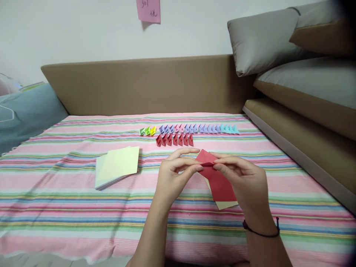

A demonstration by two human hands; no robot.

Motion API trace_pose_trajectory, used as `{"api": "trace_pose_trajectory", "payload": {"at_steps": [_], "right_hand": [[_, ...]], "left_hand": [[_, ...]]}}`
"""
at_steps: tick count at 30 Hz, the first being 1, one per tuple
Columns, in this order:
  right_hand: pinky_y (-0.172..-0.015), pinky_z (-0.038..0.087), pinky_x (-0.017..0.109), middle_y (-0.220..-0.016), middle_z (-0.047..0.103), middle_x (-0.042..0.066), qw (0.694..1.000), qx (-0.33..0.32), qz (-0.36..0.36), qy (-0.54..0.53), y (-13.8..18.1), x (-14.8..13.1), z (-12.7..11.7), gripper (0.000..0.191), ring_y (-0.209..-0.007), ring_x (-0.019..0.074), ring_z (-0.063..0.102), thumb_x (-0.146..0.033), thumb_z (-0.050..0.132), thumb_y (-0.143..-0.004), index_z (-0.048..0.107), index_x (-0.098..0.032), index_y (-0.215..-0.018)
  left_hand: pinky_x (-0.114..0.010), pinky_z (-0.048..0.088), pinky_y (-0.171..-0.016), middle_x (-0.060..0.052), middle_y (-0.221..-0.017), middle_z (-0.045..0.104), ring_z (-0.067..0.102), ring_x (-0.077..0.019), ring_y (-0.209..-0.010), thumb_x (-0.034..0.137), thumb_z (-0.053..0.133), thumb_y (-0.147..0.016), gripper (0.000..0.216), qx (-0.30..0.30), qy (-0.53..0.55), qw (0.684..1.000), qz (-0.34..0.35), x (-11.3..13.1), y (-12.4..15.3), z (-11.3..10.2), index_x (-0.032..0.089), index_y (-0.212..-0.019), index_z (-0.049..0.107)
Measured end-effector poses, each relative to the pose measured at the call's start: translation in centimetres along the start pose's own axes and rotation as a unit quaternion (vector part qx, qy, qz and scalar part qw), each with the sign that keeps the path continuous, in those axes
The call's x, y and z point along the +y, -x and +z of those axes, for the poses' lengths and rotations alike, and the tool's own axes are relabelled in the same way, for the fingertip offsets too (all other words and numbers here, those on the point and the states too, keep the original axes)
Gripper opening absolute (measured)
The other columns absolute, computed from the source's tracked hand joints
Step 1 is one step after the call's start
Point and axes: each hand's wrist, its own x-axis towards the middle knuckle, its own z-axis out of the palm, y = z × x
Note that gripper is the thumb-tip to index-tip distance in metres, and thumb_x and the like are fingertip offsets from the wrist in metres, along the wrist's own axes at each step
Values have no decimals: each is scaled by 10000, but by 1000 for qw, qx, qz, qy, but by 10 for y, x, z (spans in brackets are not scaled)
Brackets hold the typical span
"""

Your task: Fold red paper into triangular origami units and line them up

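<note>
Both my hands pinch a small folded piece of red paper (205, 156) between thumbs and fingers, a crease running across it. My left hand (174, 176) grips its left edge, and my right hand (246, 178) grips the right one. Below them, on the striped cloth, lies a red paper sheet (222, 189), partly covered by my right hand. A pale yellow sheet (224, 205) sticks out from under it. Beyond my hands stands a row of folded red paper boats (175, 139). Behind that runs a longer row of purple, pink and blue paper boats (194, 129).
A stack of pale yellow and white paper (118, 165) sits to the left. Green and yellow paper boats (147, 131) end the back row. A brown backboard (147, 87) closes the far side of the striped cloth (83, 215). Grey and brown cushions (308, 81) pile up at right.
</note>
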Motion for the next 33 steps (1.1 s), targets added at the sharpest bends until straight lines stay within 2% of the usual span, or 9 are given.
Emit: {"api": "trace_pose_trajectory", "payload": {"at_steps": [5,9,11,18,22,27,33], "right_hand": [[-721,588,316,-873,735,33,998,44,23,-33,1,0,5,104,-770,192,699,-242,763,-667,712,-221,-755],[-717,591,324,-844,732,30,996,84,21,-18,3,-2,9,97,-743,189,698,-244,761,-667,708,-213,-743],[-711,592,334,-830,730,32,995,97,15,-6,3,-3,11,96,-740,195,696,-248,760,-666,707,-208,-735],[-697,593,336,-779,729,24,994,113,-1,10,3,-5,13,97,-726,203,697,-254,760,-664,708,-211,-733],[-728,591,325,-853,733,23,996,92,9,-7,3,-5,14,184,-778,196,697,-239,746,-688,723,-233,-870],[-803,570,332,-940,725,16,996,77,-36,-16,3,-4,13,72,-909,202,674,-190,717,-715,735,-247,-755],[-833,554,332,-963,722,6,996,68,-44,-24,3,-2,11,113,-943,196,663,-163,708,-729,738,-266,-764]], "left_hand": [[-309,524,-853,-65,-992,718,648,-216,-973,221,698,-735,85,54,20,998,-22,-2,2,10,221,-801,753],[-290,556,-814,-49,-1015,719,668,-209,-947,228,735,-696,284,95,94,988,-79,-3,3,18,220,-979,719],[-295,558,-819,-52,-1042,712,670,-216,-948,233,737,-692,333,102,99,985,-94,-2,3,21,217,-1024,706],[-296,537,-858,-25,-1003,723,664,-204,-955,191,689,-740,240,83,40,995,-46,1,1,20,256,-968,726],[-256,536,-841,-18,-1022,718,654,-177,-964,183,697,-733,247,87,57,994,-34,0,0,20,271,-962,724],[-262,547,-810,-39,-1020,717,660,-192,-948,215,734,-694,255,87,116,986,-78,1,0,19,239,-948,732],[-294,555,-812,-39,-998,724,674,-210,-922,227,735,-693,288,72,140,981,-109,3,0,19,219,-980,721]]}}
